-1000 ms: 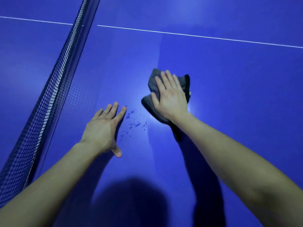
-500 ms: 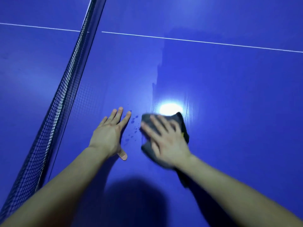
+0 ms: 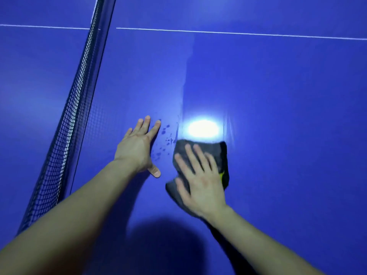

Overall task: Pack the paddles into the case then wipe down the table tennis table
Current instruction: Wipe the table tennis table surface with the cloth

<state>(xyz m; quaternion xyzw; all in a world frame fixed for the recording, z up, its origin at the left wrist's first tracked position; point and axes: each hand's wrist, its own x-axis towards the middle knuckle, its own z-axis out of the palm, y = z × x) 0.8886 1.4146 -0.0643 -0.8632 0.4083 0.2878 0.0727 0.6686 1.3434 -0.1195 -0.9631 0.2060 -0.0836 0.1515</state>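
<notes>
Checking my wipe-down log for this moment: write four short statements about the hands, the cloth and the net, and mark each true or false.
1. The right hand presses a grey cloth against the table. True.
2. The left hand holds a paddle. False: it lies flat on the bare table, fingers straight, holding nothing.
3. Dark droplets sit on the surface between the two hands. True.
4. The net stands to the right of both hands. False: it runs along their left.
</notes>
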